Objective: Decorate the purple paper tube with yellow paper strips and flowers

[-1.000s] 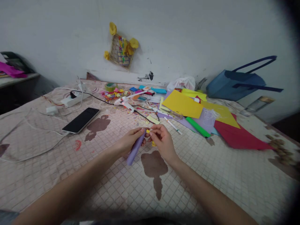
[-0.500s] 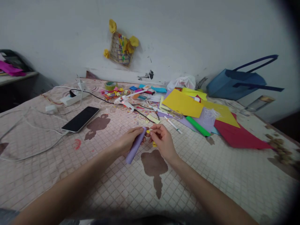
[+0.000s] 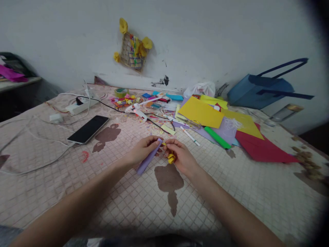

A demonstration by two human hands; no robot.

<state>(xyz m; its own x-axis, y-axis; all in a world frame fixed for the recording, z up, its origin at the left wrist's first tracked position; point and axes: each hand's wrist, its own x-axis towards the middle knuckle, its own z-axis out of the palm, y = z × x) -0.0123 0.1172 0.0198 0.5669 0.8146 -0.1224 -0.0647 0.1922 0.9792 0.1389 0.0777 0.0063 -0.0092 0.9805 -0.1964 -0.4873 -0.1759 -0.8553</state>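
Yel paper [image 3: 171, 158] shifted, showing more under R hand [image 3: 180, 154]; glue-gun label [image 3: 142, 117] blurry

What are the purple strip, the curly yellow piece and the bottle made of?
The purple strip looks like matte paper or thin foam: flat color, no shine. The yellow piece may be paper too, since it's curled; its finish is unclear. The bottle seems smooth, clear glass or plastic, because it's see-through.
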